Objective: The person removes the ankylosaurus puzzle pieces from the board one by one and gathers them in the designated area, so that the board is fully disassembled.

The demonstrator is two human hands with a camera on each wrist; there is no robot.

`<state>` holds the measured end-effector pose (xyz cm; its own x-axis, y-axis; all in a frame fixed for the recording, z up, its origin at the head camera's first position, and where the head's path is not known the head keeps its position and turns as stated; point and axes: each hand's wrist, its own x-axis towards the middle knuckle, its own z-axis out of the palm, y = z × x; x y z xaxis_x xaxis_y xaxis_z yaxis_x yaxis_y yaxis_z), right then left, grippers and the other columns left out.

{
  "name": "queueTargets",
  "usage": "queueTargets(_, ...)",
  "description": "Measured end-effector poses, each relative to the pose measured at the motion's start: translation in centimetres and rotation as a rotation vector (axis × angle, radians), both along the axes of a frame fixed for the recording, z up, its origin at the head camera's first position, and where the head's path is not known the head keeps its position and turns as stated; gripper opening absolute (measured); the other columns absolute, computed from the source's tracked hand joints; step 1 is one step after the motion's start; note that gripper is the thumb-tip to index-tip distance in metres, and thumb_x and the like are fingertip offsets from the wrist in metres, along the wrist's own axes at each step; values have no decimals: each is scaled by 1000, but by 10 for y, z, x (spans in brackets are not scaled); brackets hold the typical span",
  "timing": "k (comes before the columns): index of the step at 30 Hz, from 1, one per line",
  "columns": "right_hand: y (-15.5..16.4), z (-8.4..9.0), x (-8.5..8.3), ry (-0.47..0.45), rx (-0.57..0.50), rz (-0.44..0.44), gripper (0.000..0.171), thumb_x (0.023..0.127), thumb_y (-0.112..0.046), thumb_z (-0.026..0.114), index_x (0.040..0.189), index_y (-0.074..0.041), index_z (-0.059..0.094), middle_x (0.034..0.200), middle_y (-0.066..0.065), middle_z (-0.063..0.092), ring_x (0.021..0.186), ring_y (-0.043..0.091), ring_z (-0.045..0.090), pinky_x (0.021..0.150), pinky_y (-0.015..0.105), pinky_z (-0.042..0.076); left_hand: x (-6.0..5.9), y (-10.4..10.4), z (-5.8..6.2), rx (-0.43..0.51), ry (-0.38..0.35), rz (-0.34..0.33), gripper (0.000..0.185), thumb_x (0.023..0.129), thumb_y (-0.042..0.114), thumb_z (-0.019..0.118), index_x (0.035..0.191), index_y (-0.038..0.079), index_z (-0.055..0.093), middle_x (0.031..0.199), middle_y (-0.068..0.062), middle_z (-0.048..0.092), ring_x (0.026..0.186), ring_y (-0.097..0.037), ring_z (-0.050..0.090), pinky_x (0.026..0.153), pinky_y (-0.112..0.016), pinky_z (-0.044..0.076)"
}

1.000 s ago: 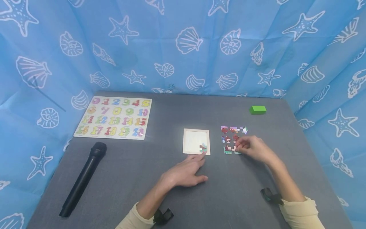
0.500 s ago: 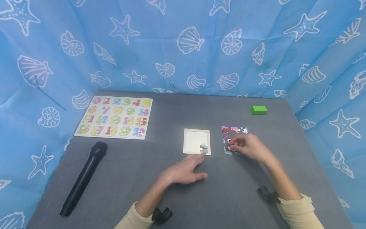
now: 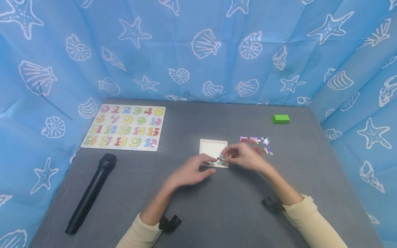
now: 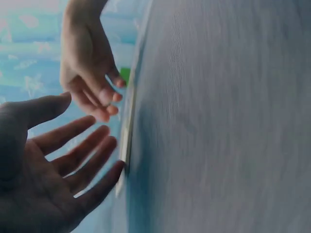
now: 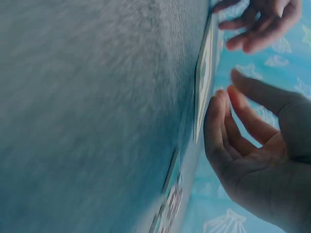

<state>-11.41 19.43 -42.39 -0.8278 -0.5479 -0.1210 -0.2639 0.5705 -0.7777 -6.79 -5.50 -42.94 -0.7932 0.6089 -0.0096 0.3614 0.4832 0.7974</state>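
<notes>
In the head view a shallow square wooden puzzle tray [image 3: 214, 141] lies mid-table, a jigsaw piece [image 3: 220, 161] in its near right corner. My right hand [image 3: 246, 156] is over the tray's right side, thumb and fingertips brought together in a pinch on a small puzzle piece, mostly hidden by the fingers. My left hand [image 3: 190, 171] reaches across the tray's near left corner, fingers extended and holding nothing. Seen from the left wrist, its fingers [image 4: 87, 165] are spread beside the tray's edge [image 4: 125, 145]. Several loose puzzle pieces [image 3: 255, 140] lie to the right, some hidden behind the right hand.
A number board [image 3: 124, 127] lies at the back left, with a black microphone [image 3: 91, 194] in front of it. At the back right is a green block [image 3: 280, 119]. A blue seashell-patterned curtain [image 3: 204, 44] encloses the grey table [image 3: 235, 213].
My right hand has moved left from the loose pieces to the tray. My left hand has shifted slightly left along the tray's near edge, away from the placed piece.
</notes>
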Motion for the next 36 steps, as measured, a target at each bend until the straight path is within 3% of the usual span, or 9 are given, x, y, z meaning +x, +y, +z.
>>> queueTargets(7, -11, -5, -5, 9, 102, -12, 34, 75, -16, 82, 106, -7, 70, 90, 7, 71, 77, 12, 63, 70, 23, 54, -25, -20, -7, -1, 40, 140, 35, 93, 22, 63, 126, 9, 63, 121, -11, 64, 111, -26, 61, 96, -43, 51)
queueTargets(11, -11, -5, -5, 17, 134, -23, 35, 74, -19, 83, 105, -7, 70, 90, 8, 69, 78, 13, 62, 70, 23, 53, -35, -27, -13, -47, 27, 180, 30, 92, 16, 64, 122, 8, 65, 119, -8, 64, 108, -21, 63, 95, -39, 52)
queueTargets(22, -11, -9, -7, 8, 142, -44, 31, 73, -19, 84, 97, -10, 68, 87, 7, 67, 76, 12, 60, 68, 22, 52, -49, -32, -14, -83, -115, 172, 29, 88, 12, 68, 117, 10, 68, 110, -7, 69, 101, -20, 67, 90, -37, 55)
queueTargets(30, -12, -8, -3, 33, 73, -4, 30, 76, -11, 81, 98, -8, 61, 83, 6, 66, 75, 14, 63, 67, 23, 54, -50, -32, -14, -72, -155, 201, 29, 85, 11, 70, 114, 12, 69, 101, -5, 70, 97, -17, 65, 90, -37, 54)
queueTargets(36, 0, -5, 1, -28, -38, -22, 21, 84, -9, 73, 101, -10, 62, 87, 4, 68, 81, 16, 65, 74, 26, 56, -50, -32, -15, -69, -180, 212, 28, 86, 12, 69, 114, 14, 69, 103, -3, 70, 98, -16, 65, 90, -36, 54)
